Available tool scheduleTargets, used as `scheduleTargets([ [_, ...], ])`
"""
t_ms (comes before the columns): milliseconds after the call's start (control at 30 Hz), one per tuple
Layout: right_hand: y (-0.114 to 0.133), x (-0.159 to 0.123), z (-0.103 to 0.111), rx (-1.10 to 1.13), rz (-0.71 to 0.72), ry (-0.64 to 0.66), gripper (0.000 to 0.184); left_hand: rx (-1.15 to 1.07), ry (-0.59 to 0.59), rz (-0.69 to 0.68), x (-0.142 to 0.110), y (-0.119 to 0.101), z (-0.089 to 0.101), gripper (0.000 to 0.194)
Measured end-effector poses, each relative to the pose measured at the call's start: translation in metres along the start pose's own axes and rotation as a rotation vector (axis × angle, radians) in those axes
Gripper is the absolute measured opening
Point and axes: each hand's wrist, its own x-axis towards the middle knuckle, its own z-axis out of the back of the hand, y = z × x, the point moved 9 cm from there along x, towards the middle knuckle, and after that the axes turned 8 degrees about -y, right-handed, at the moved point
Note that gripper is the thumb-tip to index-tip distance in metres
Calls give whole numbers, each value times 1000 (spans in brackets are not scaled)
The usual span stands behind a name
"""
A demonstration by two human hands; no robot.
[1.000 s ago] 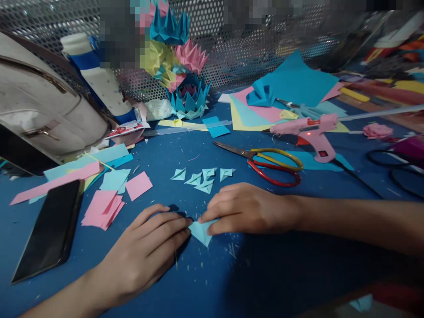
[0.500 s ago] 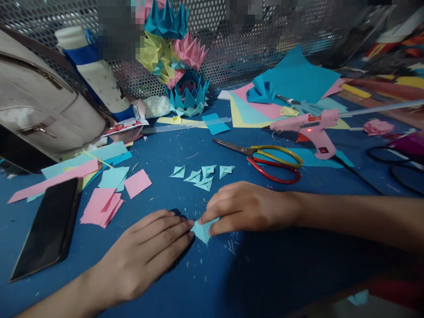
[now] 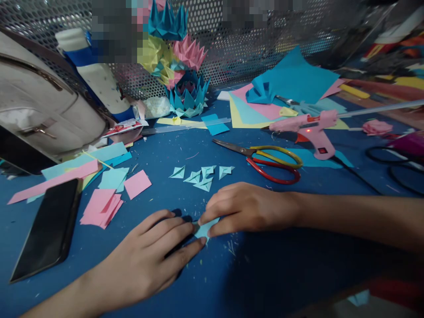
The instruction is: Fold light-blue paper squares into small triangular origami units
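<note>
Between my two hands a small folded piece of light blue paper point(image 3: 205, 228) lies on the blue tabletop. My right hand point(image 3: 247, 206) has thumb and index finger on its right side and upper edge, pinning it. From the left, my left hand point(image 3: 152, 247) reaches in, index fingertip at the left corner and thumb at the lower corner. Its remaining fingers are bent and rest close together. Just beyond the hands sit several small folded light blue paper triangles point(image 3: 202, 176). Scissors point(image 3: 265, 159) with one yellow and one red handle lie past my right hand.
Pink paper squares point(image 3: 101, 207) and a phone point(image 3: 46, 229) lie at left. Farther back stand a bag point(image 3: 43, 97), a bottle point(image 3: 96, 75) and folded paper flowers point(image 3: 188, 92). A pink glue gun point(image 3: 308, 128), its light on, and paper sheets point(image 3: 294, 79) are at right.
My left thumb has moved away from the other fingers onto the paper's lower corner. That corner now appears lifted or folded up a little. The right hand has hardly moved.
</note>
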Motion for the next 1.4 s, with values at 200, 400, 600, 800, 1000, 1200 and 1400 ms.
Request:
scheduleTargets([
  [200, 0, -1, 0, 1, 8, -7, 21, -18, 14, -1, -1, 1, -1, 36],
  [400, 1, 1, 0, -18, 1, 1, 21, -28, 15, 8, 2, -1, 0, 37],
  [600, 6, 4, 2, -111, 19, -14, 29, 8, 14, 48, 6, -6, 2, 34],
  [800, 6, 7, 0, -215, -12, -36, 26, 16, 20, 61, 4, -7, -2, 32],
  [1000, -2, 10, -9, -242, -79, 54, 26, 18, 13, 65, 2, -6, -3, 33],
  [1200, -8, 15, -15, -313, -146, 96, 30, 16, 33, 56, 1, -6, -4, 35],
  [1400, -4, 21, -19, -314, -151, 72, 45, -3, 35, 69, 0, -5, -5, 34],
])
